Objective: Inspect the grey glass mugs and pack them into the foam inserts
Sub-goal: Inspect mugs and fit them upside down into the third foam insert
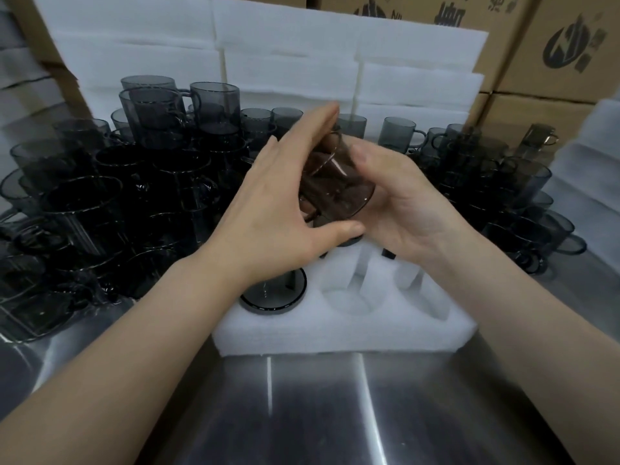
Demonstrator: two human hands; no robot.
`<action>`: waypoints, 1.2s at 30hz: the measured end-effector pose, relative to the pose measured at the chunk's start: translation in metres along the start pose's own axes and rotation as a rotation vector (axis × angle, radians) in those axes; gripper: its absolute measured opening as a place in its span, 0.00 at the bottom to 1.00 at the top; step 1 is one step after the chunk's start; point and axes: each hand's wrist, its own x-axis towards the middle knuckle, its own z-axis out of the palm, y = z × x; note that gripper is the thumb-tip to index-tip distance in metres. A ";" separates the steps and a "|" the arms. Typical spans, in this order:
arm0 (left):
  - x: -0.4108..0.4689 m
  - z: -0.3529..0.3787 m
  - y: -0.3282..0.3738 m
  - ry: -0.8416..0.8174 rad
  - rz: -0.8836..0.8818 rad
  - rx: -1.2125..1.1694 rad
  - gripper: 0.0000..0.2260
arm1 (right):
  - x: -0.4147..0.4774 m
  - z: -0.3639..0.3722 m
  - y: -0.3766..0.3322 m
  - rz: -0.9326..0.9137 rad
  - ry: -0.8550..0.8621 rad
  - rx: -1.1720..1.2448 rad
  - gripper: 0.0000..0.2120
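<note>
Both my hands hold one grey glass mug [335, 182] tilted in the air above the white foam insert [342, 327]. My left hand [285, 209] wraps its left side, thumb under the base. My right hand [399, 199] cups it from the right, thumb on the wall. In the insert's front left hole sits another grey mug [273, 293]. The two holes to its right [352, 297] show only foam. The holes behind are hidden by my hands.
Stacks of grey mugs crowd the steel table on the left [100, 203] and on the right [496, 182]. White foam sheets [285, 52] lean at the back before cardboard boxes [553, 55]. Bare steel table [318, 414] lies in front.
</note>
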 end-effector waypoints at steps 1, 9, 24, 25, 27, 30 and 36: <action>0.000 0.000 0.001 -0.004 -0.012 0.029 0.46 | -0.001 0.001 0.001 -0.024 0.022 -0.034 0.18; 0.001 0.006 -0.008 0.010 -0.039 0.110 0.44 | -0.002 0.009 0.004 -0.029 0.075 -0.182 0.24; 0.002 0.003 0.003 -0.041 0.236 0.195 0.37 | -0.001 0.005 -0.002 0.094 0.099 0.049 0.12; 0.002 0.003 0.003 -0.042 0.255 0.201 0.37 | -0.001 0.006 -0.002 0.093 0.107 0.054 0.12; 0.002 0.002 0.004 -0.024 0.282 0.194 0.37 | -0.001 0.006 -0.002 0.093 0.086 0.052 0.14; 0.002 0.002 0.003 -0.005 0.285 0.175 0.36 | -0.002 0.006 -0.004 0.149 -0.003 0.027 0.17; 0.000 0.002 -0.001 0.067 0.221 0.210 0.42 | -0.002 0.006 -0.007 0.113 0.077 0.016 0.26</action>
